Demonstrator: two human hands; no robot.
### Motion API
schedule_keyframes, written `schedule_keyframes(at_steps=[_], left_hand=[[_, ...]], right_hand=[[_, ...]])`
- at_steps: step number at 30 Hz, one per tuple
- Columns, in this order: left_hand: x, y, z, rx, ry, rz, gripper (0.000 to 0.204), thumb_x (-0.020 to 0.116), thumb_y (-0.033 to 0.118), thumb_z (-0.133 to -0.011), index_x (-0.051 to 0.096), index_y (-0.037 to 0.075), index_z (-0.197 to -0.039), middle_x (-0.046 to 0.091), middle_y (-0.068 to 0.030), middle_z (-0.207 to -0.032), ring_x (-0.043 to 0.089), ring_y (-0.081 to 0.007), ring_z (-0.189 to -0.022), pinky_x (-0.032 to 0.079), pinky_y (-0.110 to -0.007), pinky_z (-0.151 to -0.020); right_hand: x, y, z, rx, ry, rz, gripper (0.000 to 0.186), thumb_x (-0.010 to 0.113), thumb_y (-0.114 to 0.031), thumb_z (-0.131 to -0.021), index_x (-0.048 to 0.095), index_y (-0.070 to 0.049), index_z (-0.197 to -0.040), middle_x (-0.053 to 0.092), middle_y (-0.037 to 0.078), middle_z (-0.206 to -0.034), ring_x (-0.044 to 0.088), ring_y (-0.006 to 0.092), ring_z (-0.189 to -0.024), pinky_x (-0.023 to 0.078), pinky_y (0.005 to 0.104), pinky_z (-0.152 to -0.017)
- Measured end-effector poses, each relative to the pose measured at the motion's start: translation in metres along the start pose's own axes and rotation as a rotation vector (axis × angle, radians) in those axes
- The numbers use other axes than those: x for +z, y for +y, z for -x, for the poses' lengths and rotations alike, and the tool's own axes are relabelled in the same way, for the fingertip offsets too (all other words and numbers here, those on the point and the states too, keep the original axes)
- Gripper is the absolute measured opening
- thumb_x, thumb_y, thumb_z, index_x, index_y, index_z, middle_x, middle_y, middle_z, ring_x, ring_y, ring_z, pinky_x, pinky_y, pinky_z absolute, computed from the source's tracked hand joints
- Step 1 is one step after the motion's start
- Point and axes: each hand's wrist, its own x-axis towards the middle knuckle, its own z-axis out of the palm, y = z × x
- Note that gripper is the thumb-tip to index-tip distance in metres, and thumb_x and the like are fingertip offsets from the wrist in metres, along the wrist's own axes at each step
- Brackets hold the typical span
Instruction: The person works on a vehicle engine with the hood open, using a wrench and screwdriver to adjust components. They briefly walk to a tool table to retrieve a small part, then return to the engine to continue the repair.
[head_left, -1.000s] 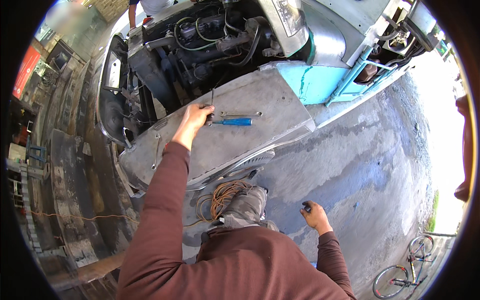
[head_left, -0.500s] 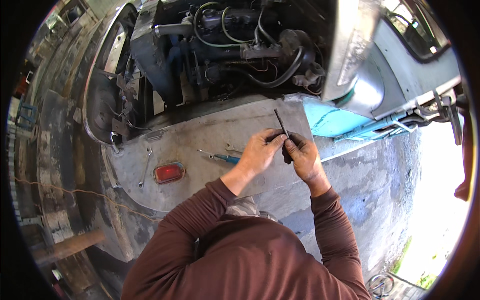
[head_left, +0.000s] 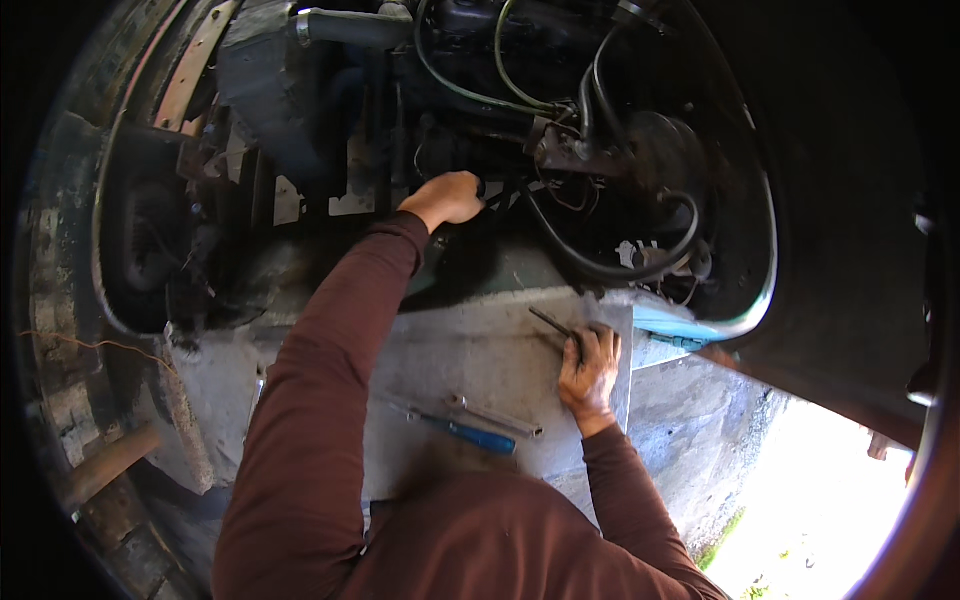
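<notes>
And here's the open engine bay (head_left: 510, 268), filling the upper part of the view, dark and crowded with hoses. Below it runs the grey metal fender (head_left: 470, 350), carrying loose tools. Across the fender come 2 brown sleeves (head_left: 320, 380), the left one stretched right over it. A thick black hose (head_left: 575, 250) curves along the bay's near side. Now the 2 hands: the left hand (head_left: 447, 198) is down inside the bay, left of that hose, fingers curled; whether they grip anything, I cannot tell. The right hand (head_left: 590, 370) is over the fender near its right edge, fingers closed in a grip. Left of it on the fender lies a blue-handled screwdriver (head_left: 482, 438), and just beside that, nearly parallel, a wrench (head_left: 498, 416). Smallest of all, the thin dark rod (head_left: 549, 322): it's in the right hand, its free end pointing up and left.
</notes>
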Motion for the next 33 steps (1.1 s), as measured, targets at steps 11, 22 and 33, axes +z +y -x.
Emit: schedule_keyframes(at_steps=[11,22,33], left_hand=[[0.098,-0.024,-0.156,0.050,-0.161,0.149,0.053,0.054,0.039,-0.096,0.064,0.001,-0.132,0.062,-0.0255,-0.137,0.058,-0.0397,-0.129,0.046,-0.045,-0.108],[0.156,-0.051,-0.243,0.048,0.000,0.299,0.056,0.051,0.048,-0.099,0.068,0.002,-0.126,0.068,-0.0240,-0.126,0.066,-0.0398,-0.115,0.050,-0.046,-0.098],[0.135,-0.064,-0.222,-0.023,0.019,0.339,0.048,0.054,0.037,-0.098,0.066,0.003,-0.129,0.068,-0.0236,-0.126,0.064,-0.0392,-0.118,0.050,-0.044,-0.100]], right_hand=[[-0.007,-0.002,-0.006,0.046,-0.114,-0.011,0.024,0.059,-0.028,-0.099,0.065,-0.005,-0.103,0.061,0.017,-0.102,0.055,0.0371,-0.093,0.044,0.0489,-0.085],[-0.011,-0.005,-0.011,0.065,-0.150,0.014,0.023,0.060,-0.028,-0.100,0.065,-0.007,-0.103,0.062,0.014,-0.100,0.056,0.0343,-0.091,0.045,0.0467,-0.083],[-0.011,-0.007,-0.012,0.076,-0.136,-0.008,0.024,0.059,-0.029,-0.100,0.065,-0.005,-0.103,0.061,0.015,-0.101,0.056,0.0345,-0.093,0.045,0.0469,-0.084]])
